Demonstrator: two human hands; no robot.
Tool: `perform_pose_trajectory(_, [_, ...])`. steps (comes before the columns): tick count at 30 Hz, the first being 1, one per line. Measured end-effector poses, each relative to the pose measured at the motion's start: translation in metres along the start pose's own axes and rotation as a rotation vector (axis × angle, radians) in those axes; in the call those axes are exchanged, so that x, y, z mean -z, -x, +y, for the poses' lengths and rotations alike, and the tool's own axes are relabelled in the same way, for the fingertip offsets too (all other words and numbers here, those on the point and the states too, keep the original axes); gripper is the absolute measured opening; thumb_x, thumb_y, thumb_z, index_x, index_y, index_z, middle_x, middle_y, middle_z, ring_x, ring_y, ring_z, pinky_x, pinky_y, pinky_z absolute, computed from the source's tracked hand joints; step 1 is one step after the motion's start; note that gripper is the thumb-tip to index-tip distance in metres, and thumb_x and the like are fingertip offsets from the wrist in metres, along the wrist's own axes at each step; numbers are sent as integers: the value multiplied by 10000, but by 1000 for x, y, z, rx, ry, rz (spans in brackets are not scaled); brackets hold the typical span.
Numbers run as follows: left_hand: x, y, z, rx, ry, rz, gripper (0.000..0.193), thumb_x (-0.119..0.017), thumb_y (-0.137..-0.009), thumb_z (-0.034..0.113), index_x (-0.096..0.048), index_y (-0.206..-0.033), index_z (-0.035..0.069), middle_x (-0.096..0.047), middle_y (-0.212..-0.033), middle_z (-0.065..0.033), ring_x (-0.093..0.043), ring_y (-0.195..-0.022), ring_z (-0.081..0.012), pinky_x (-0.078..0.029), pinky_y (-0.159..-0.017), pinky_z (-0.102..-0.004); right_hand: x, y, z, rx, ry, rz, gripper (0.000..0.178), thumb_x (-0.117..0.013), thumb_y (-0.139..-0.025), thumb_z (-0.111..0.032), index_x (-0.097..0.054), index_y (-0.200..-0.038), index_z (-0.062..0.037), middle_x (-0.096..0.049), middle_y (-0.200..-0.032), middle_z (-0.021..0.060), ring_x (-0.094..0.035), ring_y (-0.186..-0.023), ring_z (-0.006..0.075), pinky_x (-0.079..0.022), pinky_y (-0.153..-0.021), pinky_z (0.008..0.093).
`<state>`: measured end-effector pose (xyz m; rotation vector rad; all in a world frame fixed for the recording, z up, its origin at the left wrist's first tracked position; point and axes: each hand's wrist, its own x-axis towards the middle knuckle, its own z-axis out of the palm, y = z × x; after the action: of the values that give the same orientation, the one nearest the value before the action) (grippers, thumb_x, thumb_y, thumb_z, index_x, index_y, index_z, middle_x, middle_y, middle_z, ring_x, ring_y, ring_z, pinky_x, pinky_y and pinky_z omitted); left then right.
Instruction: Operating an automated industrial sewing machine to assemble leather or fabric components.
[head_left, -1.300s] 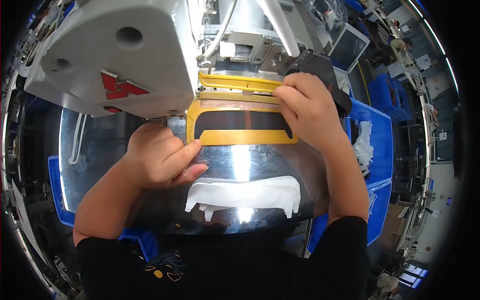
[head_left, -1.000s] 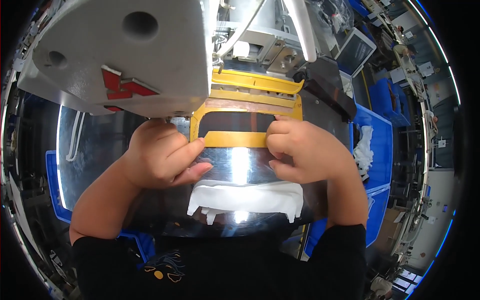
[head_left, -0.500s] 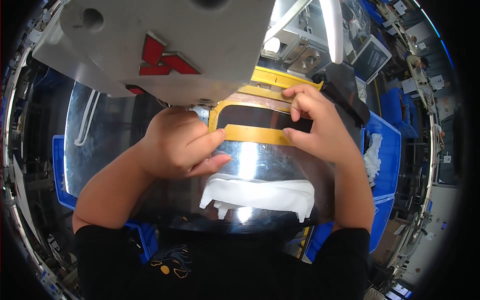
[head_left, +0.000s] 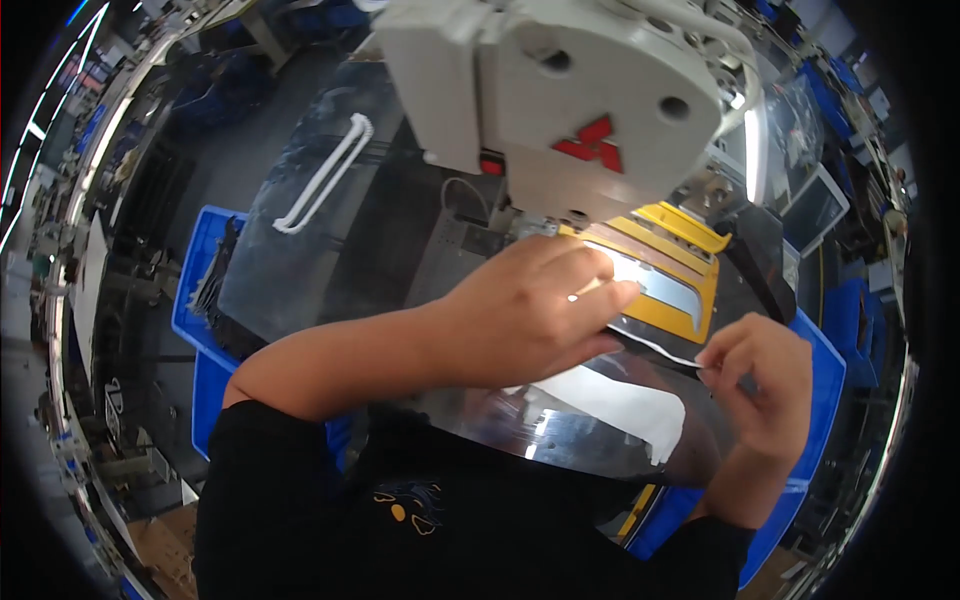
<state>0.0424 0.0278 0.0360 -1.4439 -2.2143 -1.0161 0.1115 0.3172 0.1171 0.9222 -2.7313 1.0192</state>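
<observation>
A thin white strip of cloth (head_left: 655,347), seen nearly edge-on, stretches between my hands above the table. My right hand (head_left: 765,385) pinches its right end between thumb and fingers. The strip's left end runs under the curled fingers of my left hand (head_left: 550,305), which closes on it; the exact grip is partly hidden. Just beyond the strip lies a yellow sewing frame (head_left: 708,300) with a wide opening that shows a bright, pale surface. More white cloth (head_left: 625,405) is spread on the shiny metal table, nearer to me than the strip.
A large grey sewing machine head (head_left: 560,90) hangs over the table beyond my left hand. Two narrow white strips (head_left: 325,175) lie at the far left of the metal table (head_left: 290,265). Blue bins (head_left: 205,290) stand at both sides, and a tablet-like screen (head_left: 818,210) is at right.
My hands have come off the yellow bar and now hold a white strip. My right hand has moved nearer to me. The view has shifted and turned, showing more of the table's left.
</observation>
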Motion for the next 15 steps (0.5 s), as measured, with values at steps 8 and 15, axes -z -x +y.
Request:
perform_pose_trajectory(8, [90,74,11,586,-23,181,143,-790,-954,164,-764,-1043,55,-741,-887,-124,-740,-789,-277,-572,-703,-367,-38,26,53,-189,-422,353,151,-748,-929,-76,-607,-973,-48,-643,-1003,80,-597,-939,158,-471,-871,292])
perform_pose_trajectory(15, [229,277,-39,1208,-294,697,260,-698,-1078,254,-773,-1120,9,-744,-937,-36,-665,-897,-114,-530,-839,-291,-55,38,112,-397,-577,288,134,-700,-1043,-156,-611,-998,-67,-627,-883,-1,-577,-806,71,-440,-751,217])
